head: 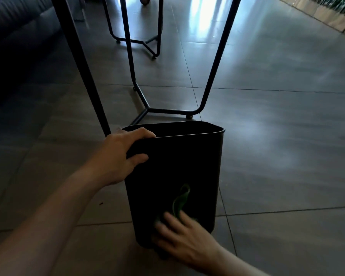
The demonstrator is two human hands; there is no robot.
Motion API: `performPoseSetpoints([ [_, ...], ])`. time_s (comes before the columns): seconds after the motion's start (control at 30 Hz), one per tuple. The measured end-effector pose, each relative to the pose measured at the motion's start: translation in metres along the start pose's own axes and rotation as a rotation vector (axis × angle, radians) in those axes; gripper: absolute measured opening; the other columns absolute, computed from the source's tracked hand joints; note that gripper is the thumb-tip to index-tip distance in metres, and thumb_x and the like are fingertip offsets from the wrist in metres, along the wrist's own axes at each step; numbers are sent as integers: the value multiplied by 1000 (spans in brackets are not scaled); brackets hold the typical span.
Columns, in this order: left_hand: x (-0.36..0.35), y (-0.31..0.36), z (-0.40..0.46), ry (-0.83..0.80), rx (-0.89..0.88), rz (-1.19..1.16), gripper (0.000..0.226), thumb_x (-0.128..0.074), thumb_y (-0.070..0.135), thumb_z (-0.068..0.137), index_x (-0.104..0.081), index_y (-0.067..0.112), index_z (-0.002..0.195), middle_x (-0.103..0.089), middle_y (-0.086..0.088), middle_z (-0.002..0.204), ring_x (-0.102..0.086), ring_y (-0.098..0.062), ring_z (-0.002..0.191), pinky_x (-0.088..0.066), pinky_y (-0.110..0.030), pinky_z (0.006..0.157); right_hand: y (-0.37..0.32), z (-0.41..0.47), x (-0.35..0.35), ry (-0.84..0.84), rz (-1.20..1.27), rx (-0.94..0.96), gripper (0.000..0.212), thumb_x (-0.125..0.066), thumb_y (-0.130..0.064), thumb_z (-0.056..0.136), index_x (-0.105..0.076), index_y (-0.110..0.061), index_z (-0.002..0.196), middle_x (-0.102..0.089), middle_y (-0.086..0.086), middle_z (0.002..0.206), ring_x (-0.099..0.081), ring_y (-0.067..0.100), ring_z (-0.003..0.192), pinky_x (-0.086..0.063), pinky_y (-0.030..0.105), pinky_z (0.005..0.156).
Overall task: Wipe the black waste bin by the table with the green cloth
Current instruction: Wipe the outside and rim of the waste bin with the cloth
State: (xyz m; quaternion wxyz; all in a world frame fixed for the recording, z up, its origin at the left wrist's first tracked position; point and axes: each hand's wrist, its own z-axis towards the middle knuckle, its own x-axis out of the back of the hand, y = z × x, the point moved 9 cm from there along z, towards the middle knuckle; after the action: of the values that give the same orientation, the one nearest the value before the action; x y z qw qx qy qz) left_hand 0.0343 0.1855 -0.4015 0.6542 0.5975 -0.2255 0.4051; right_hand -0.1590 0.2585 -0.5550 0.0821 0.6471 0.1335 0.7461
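The black waste bin (187, 160) stands upright on the tiled floor in the lower middle of the head view. My left hand (120, 156) grips its near left rim corner, fingers over the edge and thumb on the outer wall. Low on the near wall, my right hand (183, 238) presses the green cloth (180, 202) against the bin. The hand is blurred, and part of the cloth sticks up above the fingers while the rest is hidden under the palm.
Black metal table legs (141, 96) with a floor-level frame stand just behind the bin. A second black frame (147, 42) is farther back. A dark sofa (12, 36) fills the upper left. Glossy grey floor tiles (277, 136) stretch to the right.
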Motion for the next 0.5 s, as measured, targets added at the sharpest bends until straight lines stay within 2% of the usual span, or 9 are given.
performPoseSetpoints([
  [0.03, -1, -1, -1, -14, 8, -6, 46, -79, 16, 82, -61, 42, 115, -54, 25, 87, -52, -9, 87, -42, -35, 80, -9, -15, -10, -53, 0, 74, 44, -64, -37, 88, -59, -40, 132, -43, 1, 142, -43, 28, 127, -55, 41, 99],
  [0.1, -2, -5, -1, -35, 24, -13, 45, -78, 17, 84, -59, 43, 115, -61, 19, 92, -51, -15, 92, -44, -38, 83, 16, -33, -3, -1, 26, -12, 46, -66, -33, 83, -57, -36, 128, -44, 3, 138, -45, 30, 122, -58, 43, 95],
  [0.2, -1, -13, 2, -44, 60, -21, 45, -77, 15, 85, -59, 41, 117, -65, 11, 96, -54, -18, 97, -46, -41, 84, 118, -38, 40, 290, 110, -488, 41, -64, -23, 82, -53, -23, 122, -45, 12, 128, -45, 39, 111, -55, 52, 88],
  [0.27, -3, -14, 3, -69, 73, -29, 44, -77, 15, 85, -59, 39, 117, -66, 6, 95, -58, -22, 96, -49, -44, 85, 186, -40, 73, 480, 197, -793, 39, -70, -21, 83, -56, -18, 119, -47, 14, 122, -47, 38, 108, -48, 50, 87],
  [0.3, -4, -12, 3, -78, 68, -22, 44, -77, 14, 85, -58, 39, 117, -66, 5, 96, -59, -23, 95, -49, -45, 85, 208, -39, 83, 538, 233, -873, 38, -73, -23, 83, -58, -16, 118, -49, 13, 121, -48, 36, 107, -45, 47, 86],
  [0.33, -3, -11, 3, -82, 64, -18, 45, -76, 14, 86, -58, 40, 116, -66, 4, 97, -59, -24, 95, -50, -46, 86, 216, -33, 89, 557, 252, -895, 39, -75, -23, 83, -59, -15, 117, -50, 13, 120, -49, 35, 106, -44, 44, 85],
  [0.4, -2, -8, 4, -88, 60, -30, 46, -76, 11, 86, -56, 41, 115, -68, 3, 98, -61, -23, 94, -48, -49, 90, 202, -23, 84, 492, 245, -834, 41, -78, -20, 80, -58, -15, 115, -49, 13, 119, -51, 35, 103, -45, 43, 83],
  [0.5, -2, -3, 4, -88, 36, -30, 43, -75, 8, 86, -58, 35, 115, -69, 1, 98, -63, -24, 94, -44, -53, 98, 132, -25, 53, 278, 269, -571, 28, -69, -19, 85, -58, -15, 111, -56, 13, 112, -55, 35, 95, -51, 47, 77],
])
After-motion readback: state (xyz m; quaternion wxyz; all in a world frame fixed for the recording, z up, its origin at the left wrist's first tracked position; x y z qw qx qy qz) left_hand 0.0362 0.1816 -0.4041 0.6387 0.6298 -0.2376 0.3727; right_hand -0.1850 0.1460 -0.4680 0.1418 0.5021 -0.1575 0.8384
